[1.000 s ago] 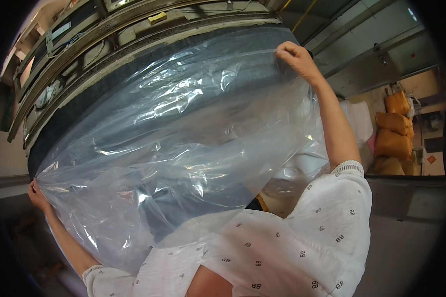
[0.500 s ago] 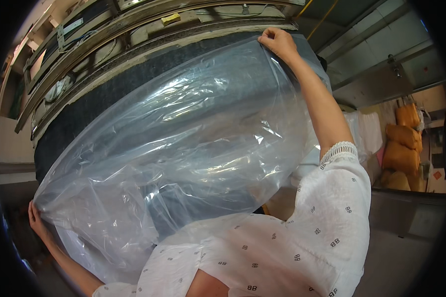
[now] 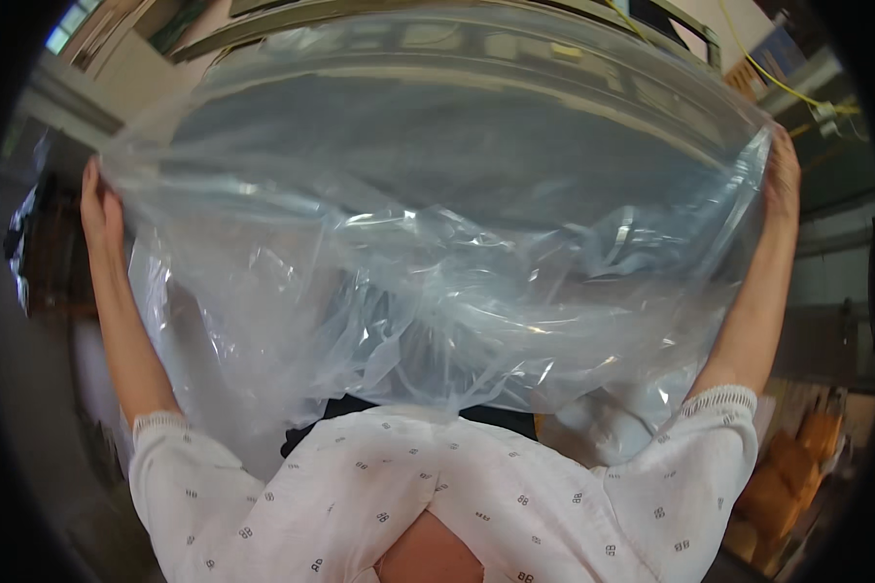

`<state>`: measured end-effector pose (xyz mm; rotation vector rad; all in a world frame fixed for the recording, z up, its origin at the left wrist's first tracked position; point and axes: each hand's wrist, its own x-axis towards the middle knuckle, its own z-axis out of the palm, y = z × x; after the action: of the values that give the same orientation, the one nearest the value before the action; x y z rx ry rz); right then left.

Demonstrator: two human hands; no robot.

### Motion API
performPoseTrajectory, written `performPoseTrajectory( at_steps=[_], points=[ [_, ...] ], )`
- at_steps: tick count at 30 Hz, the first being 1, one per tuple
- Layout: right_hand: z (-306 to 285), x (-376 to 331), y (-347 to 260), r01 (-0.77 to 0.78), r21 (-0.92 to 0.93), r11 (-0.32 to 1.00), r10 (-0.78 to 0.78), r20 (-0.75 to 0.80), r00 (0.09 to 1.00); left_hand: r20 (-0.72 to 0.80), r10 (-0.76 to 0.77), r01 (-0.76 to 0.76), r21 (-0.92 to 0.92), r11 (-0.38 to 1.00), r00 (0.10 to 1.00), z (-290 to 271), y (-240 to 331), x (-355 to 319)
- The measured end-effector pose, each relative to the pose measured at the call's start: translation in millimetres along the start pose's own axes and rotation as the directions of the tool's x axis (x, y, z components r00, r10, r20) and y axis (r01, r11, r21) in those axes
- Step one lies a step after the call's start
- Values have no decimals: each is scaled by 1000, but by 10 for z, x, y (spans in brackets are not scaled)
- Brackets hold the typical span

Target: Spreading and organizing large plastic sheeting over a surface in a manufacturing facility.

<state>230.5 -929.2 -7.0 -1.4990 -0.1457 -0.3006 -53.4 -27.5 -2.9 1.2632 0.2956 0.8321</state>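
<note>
A large clear plastic sheet, possibly a bag, is stretched wide between my hands. My left hand pinches its upper left corner, and my right hand grips the upper right corner. The film's top edge is pulled fairly taut, while its middle and lower part hang in shiny creases in front of my body. Through the film shows a dark work surface. Both sets of fingertips are partly hidden by folds of the plastic.
Beyond the plastic runs the frame of a long machine or bench, with a small yellow block seen through the film. A yellow cable hangs at the far right. Orange-brown bundles stand at the lower right.
My left hand has risen and my right hand has moved outward to the right and lower, levelling the plastic's top edge. The view has turned, and the film now lifts across the machine frame.
</note>
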Motion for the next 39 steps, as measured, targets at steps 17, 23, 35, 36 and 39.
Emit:
performPoseTrajectory(
  at_steps=[17,23,35,36,39],
  points=[
    [185,-168,1356,93,-539,837,-249,-224,942,40,100,-107,482,870,994,248,-2027,1457],
    [197,-120,1310,-20,-645,764,-206,-273,940,71,61,-88,501,861,996,487,-2037,1537],
    [246,-111,1279,-103,-786,610,-374,-399,837,-115,50,33,621,783,992,93,-2177,1858],
    [228,-94,1266,-90,-739,668,-350,-418,839,-174,5,89,527,846,985,55,-2162,1854],
    [212,-30,1293,-72,-675,735,-332,-450,829,-206,52,58,495,867,977,-54,-2155,1946]
  ],
)
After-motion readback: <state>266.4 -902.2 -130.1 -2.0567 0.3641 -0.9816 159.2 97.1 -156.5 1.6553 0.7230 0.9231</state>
